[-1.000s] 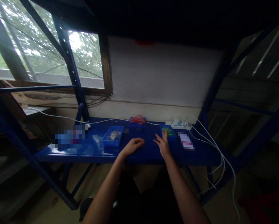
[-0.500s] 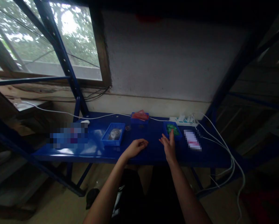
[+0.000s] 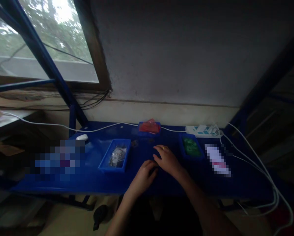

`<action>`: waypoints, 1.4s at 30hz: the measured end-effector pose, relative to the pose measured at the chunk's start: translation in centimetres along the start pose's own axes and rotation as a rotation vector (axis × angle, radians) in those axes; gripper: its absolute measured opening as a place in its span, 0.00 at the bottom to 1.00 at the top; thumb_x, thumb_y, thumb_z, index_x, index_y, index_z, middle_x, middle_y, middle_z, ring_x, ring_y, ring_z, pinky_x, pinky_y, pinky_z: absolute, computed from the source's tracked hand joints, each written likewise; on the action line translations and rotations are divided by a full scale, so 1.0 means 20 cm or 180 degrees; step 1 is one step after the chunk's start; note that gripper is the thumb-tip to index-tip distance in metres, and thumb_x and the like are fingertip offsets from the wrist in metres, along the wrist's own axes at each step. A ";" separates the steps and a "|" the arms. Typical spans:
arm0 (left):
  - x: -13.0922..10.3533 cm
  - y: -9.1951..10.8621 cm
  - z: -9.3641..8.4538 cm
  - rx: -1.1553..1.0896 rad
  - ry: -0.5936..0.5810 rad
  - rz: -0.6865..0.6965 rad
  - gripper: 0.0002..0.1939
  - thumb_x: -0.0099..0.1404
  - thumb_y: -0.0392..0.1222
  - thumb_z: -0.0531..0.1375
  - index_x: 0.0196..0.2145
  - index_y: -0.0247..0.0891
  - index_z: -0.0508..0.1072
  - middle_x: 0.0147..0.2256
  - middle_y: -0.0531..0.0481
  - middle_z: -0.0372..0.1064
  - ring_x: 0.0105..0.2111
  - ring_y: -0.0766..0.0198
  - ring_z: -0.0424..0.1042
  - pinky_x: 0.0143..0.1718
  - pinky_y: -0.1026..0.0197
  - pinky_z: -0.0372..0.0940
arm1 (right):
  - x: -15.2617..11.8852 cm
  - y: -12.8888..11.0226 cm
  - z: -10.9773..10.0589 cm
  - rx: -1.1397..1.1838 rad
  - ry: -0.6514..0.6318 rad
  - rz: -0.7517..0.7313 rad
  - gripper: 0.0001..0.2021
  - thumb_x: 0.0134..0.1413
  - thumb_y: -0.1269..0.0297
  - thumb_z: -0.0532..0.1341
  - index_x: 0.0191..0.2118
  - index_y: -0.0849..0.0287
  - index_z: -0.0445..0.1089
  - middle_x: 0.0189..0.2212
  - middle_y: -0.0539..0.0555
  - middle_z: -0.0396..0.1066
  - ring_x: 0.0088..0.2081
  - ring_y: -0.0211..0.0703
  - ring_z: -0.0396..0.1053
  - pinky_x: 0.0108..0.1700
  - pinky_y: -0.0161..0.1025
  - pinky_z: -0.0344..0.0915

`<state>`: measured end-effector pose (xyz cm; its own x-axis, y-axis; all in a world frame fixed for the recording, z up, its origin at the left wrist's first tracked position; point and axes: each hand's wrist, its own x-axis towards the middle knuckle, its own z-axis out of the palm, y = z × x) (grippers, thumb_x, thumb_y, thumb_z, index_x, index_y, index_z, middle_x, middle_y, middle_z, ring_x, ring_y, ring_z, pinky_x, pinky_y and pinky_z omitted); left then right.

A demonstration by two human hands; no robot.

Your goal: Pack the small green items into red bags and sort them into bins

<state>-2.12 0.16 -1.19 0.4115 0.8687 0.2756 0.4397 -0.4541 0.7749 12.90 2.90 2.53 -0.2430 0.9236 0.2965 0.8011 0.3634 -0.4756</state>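
Note:
My left hand [image 3: 145,175] is over the middle of the blue table [image 3: 88,178], its fingers curled; what they hold, if anything, is too small to tell. Close beside it my right hand [image 3: 167,158] has bent fingers with thumb and forefinger apart, and nothing shows in it. To the left lies a blue tray [image 3: 102,165] with clear plastic packets [image 3: 118,156]. A blue tray [image 3: 201,158] of green packets [image 3: 191,147] lies right of my right hand. Behind the hands, a blue tray [image 3: 149,134] holds red packets [image 3: 150,126].
A white power strip [image 3: 198,131] with cables runs along the back right. A blurred-out flat item [image 3: 217,160] lies at the right, another blurred patch [image 3: 61,160] at the left. Near that patch is a white object [image 3: 82,137]. Blue frame posts stand at both sides.
My right hand has moved left, away from the green packets, to beside my left hand. The view has shifted closer to the table.

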 end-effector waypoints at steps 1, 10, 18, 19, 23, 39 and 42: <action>0.00 0.00 0.00 -0.0014 0.0044 -0.0016 0.10 0.63 0.34 0.54 0.39 0.39 0.74 0.41 0.45 0.71 0.44 0.58 0.69 0.49 0.56 0.63 | 0.07 0.01 0.03 -0.0254 -0.0193 0.0047 0.20 0.54 0.68 0.58 0.54 0.64 0.67 0.53 0.66 0.66 0.56 0.53 0.63 0.57 0.50 0.59; -0.02 0.00 -0.01 -0.0211 -0.0164 -0.0223 0.10 0.63 0.34 0.52 0.37 0.39 0.72 0.38 0.44 0.71 0.40 0.57 0.70 0.43 0.57 0.66 | 0.28 0.10 0.19 -0.0757 -0.0444 -0.0387 0.18 0.57 0.66 0.58 0.54 0.61 0.67 0.49 0.64 0.70 0.50 0.56 0.66 0.52 0.50 0.63; -0.01 0.01 -0.01 -0.0236 -0.0099 -0.0236 0.09 0.64 0.35 0.53 0.39 0.39 0.72 0.38 0.45 0.70 0.41 0.58 0.70 0.45 0.57 0.65 | -0.06 0.15 0.09 -0.0003 -0.0197 -0.0291 0.21 0.51 0.81 0.52 0.47 0.57 0.70 0.43 0.58 0.71 0.46 0.46 0.69 0.51 0.44 0.65; -0.01 0.01 -0.01 -0.0224 -0.0069 -0.0230 0.10 0.64 0.35 0.53 0.40 0.39 0.72 0.39 0.45 0.70 0.42 0.58 0.70 0.46 0.57 0.64 | -0.10 0.17 0.08 0.0183 -0.0108 -0.0250 0.21 0.51 0.81 0.51 0.47 0.56 0.70 0.43 0.57 0.71 0.46 0.45 0.69 0.51 0.44 0.66; 0.00 0.01 0.00 -0.0189 0.0119 -0.0276 0.13 0.64 0.38 0.54 0.46 0.39 0.70 0.43 0.44 0.69 0.44 0.58 0.69 0.48 0.57 0.64 | -0.22 0.18 0.06 0.1062 0.0301 0.0070 0.18 0.50 0.76 0.54 0.44 0.54 0.71 0.47 0.57 0.69 0.39 0.43 0.71 0.43 0.42 0.70; -0.01 0.04 -0.04 -0.0432 -0.0077 -0.0271 0.09 0.65 0.40 0.53 0.32 0.35 0.71 0.30 0.50 0.72 0.31 0.63 0.69 0.34 0.65 0.62 | -0.29 0.11 0.11 0.2038 0.0075 0.0572 0.11 0.51 0.62 0.60 0.42 0.55 0.71 0.36 0.55 0.76 0.37 0.46 0.74 0.41 0.43 0.69; -0.01 0.03 -0.04 -0.0500 -0.0074 -0.0256 0.09 0.65 0.40 0.53 0.33 0.35 0.71 0.29 0.51 0.72 0.30 0.64 0.69 0.33 0.65 0.61 | -0.28 0.11 0.10 0.1948 0.0094 0.0587 0.08 0.51 0.61 0.59 0.36 0.57 0.71 0.32 0.53 0.76 0.35 0.45 0.73 0.39 0.41 0.68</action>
<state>-2.48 -0.05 -0.39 0.3991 0.8954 0.1974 0.3425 -0.3453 0.8737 14.90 -1.26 -1.80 -0.1089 0.9771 0.1830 0.3690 0.2107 -0.9052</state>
